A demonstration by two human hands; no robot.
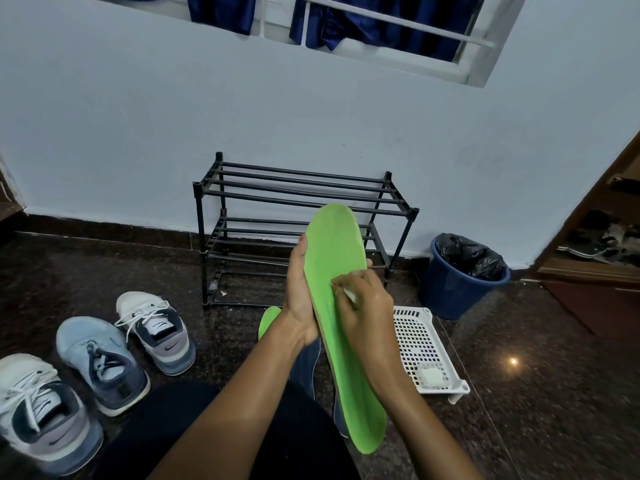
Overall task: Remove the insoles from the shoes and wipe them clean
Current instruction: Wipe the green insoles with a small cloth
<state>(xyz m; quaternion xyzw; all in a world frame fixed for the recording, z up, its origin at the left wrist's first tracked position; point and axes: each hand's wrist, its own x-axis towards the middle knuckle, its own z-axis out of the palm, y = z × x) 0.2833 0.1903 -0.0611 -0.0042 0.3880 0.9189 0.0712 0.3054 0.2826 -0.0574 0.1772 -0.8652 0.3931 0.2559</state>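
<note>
Two hands mid-frame: left hand [300, 301] grips green insole [335, 244], right hand [367, 308] pinches wipe [350, 295] onto it; lower-right basket [414, 337] holds a pad [431, 376], bin [446, 294] a black bag [467, 254].

Cannot make out the pale wad [351, 295] pinched in the right hand [367, 306], nearly buried under its fingers. Mostly hidden behind the left hand [299, 299] and the held green insole [332, 244]: a second green insole [269, 318] and a dark blue insole [306, 365]. Cropped at the left edge, the nearest shoe [34, 410]; blurred, a pale lump [430, 376] in the white basket [414, 310].
</note>
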